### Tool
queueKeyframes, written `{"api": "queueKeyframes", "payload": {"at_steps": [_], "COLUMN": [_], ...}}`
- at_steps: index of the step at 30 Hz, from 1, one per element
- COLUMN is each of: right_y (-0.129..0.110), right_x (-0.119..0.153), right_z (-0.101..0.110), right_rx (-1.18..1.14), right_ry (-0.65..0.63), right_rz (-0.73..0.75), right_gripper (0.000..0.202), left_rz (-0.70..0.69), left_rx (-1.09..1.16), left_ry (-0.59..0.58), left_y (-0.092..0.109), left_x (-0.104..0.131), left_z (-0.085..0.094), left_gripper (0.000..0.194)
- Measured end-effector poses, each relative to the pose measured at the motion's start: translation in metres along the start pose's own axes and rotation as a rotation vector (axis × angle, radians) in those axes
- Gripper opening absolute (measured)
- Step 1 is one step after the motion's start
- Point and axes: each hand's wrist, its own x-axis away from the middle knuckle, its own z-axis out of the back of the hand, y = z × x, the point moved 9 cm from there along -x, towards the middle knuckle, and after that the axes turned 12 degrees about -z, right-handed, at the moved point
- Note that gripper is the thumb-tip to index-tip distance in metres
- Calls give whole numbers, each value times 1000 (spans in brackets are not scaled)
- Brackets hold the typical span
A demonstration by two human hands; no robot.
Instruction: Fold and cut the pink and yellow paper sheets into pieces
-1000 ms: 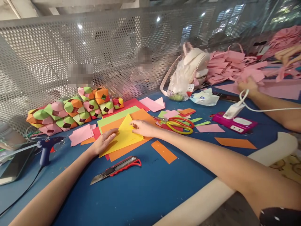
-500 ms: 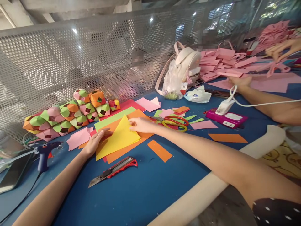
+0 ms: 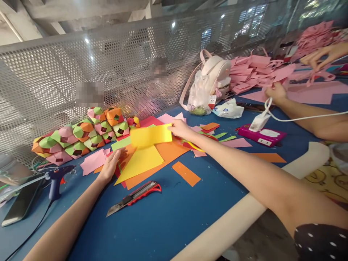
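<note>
My right hand (image 3: 179, 129) pinches the right end of a yellow paper strip (image 3: 151, 136), which is raised and slightly blurred. Beneath it lies yellow paper (image 3: 144, 164) with slanted edges; whether the two are joined I cannot tell. Both are over an orange sheet (image 3: 175, 153), with green paper (image 3: 121, 143) showing behind. At the stack's left edge rests my left hand (image 3: 111, 165), fingers apart and holding nothing. A box cutter (image 3: 136, 197) with a red handle and its blade out lies in front. Scissors (image 3: 194, 145) are partly hidden under my right forearm.
Folded paper balls (image 3: 84, 132) are piled by the perforated metal screen (image 3: 49, 79). A blue glue gun (image 3: 56, 183) and phone (image 3: 21, 203) lie left. At right are an orange strip (image 3: 186, 174), a purple power strip (image 3: 262, 135), a backpack (image 3: 219, 74) and a co-worker's hands (image 3: 276, 93) with pink paper.
My right hand has moved right and up, lifting a yellow strip off the yellow paper. My left hand stays at the stack. The co-worker's near hand has lifted pink paper.
</note>
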Motion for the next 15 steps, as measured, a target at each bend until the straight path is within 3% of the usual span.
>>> {"api": "queueKeyframes", "payload": {"at_steps": [3,6,10,15], "right_y": [37,68,90,99], "right_x": [-20,-31,-36,-42], "right_z": [36,57,67,61], "right_rx": [-87,-177,-314,-508], "right_ry": [107,173,228,255], "right_rz": [-149,-256,-350,-381], "right_gripper": [36,35,36,37], "left_rz": [-16,-55,-70,-86], "left_rx": [-57,-167,-237,-321], "left_ry": [-48,-118,-191,-235], "left_y": [4,8,9,14], "left_x": [0,-1,-1,0], "left_z": [-4,-8,-14,-19], "left_gripper": [62,58,57,57]}}
